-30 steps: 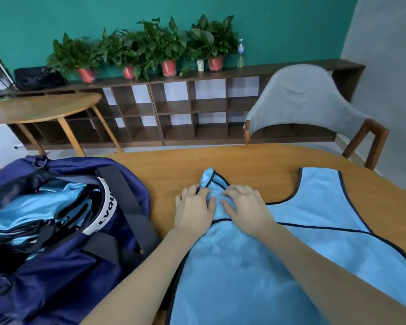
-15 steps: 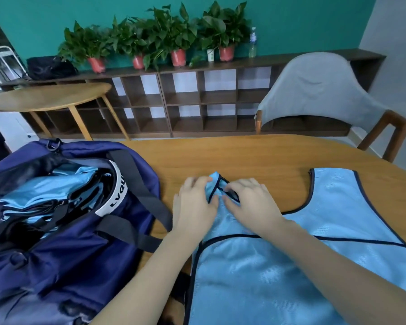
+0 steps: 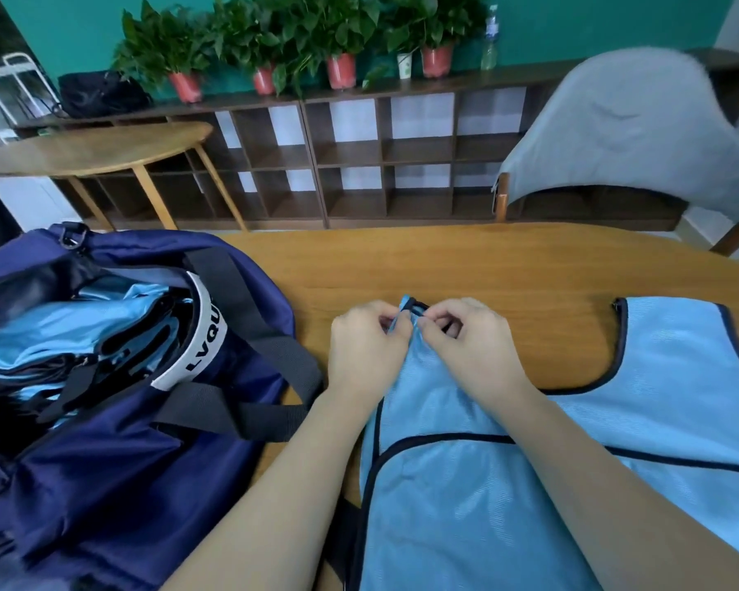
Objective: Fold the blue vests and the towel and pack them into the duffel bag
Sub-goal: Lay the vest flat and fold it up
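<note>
- Light-blue mesh with dark piping: the blue vest [image 3: 466,484] lies flat on the wooden table [image 3: 487,266], just right of the duffel bag [image 3: 103,462], and you have its left shoulder strap [image 3: 408,311] lifted at the tip.
- Your left hand [image 3: 365,351] pinches the strap from the left; your right hand [image 3: 466,343] pinches it from the right, knuckles almost touching.
- To fold well, I'd keep both pinches on the piped edge, draw the strap taut, and carry it across to the other shoulder [image 3: 675,334] so the armholes line up before you press the crease.
- The fabric looks slippery; smooth the body flat first or the layers may slide apart.
- The bag stands open with folded blue cloth [image 3: 60,330] inside, so I judge packing partly done.
- Hidden: your fingertips are curled under, so I cannot tell how much strap they hold.
- The vest's hem runs off the bottom and right edges.
- I can't say whether the grey cloth [image 3: 623,130] draped on the chair is the towel.
</note>
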The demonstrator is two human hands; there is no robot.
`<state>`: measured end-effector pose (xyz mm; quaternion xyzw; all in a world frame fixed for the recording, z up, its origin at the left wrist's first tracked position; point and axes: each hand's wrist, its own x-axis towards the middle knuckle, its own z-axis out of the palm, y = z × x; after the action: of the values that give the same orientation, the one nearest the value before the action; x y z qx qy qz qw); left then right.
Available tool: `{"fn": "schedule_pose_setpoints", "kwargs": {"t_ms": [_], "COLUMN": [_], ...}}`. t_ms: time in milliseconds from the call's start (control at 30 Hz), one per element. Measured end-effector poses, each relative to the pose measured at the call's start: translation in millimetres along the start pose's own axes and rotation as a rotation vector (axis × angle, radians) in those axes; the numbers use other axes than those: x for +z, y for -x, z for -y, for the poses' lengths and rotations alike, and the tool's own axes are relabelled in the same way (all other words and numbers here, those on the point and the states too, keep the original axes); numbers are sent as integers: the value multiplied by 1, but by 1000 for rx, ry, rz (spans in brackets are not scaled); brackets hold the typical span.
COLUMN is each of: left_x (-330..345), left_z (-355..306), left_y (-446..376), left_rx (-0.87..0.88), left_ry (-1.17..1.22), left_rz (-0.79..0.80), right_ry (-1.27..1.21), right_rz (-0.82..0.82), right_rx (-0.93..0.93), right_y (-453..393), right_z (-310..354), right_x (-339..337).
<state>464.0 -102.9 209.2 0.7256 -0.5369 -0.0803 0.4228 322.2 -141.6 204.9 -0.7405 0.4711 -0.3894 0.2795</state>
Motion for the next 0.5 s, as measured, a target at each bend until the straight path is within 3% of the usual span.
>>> {"fn": "schedule_pose_setpoints", "kwargs": {"t_ms": [67, 167, 233, 367, 500], "left_x": [-4, -7, -9, -11, -7], "left_z": [-6, -12, -11, -16, -16], "left_y": [-3, -6, -8, -7, -2], "left_rx": [-176, -551, -677, -557, -394], "left_ry": [267, 880, 1099, 1024, 830], "left_rz": [-18, 57, 120, 244, 118], "right_ry": [-180, -400, -472, -529, -517], "right_rz": [-45, -56, -50, 15, 8], "right_rx": [13, 14, 14, 8, 41], "right_y": [4, 11, 14, 17, 13], "right_z": [6, 17, 21, 26, 22], "right_x": [-8, -19, -21, -19, -19]}}
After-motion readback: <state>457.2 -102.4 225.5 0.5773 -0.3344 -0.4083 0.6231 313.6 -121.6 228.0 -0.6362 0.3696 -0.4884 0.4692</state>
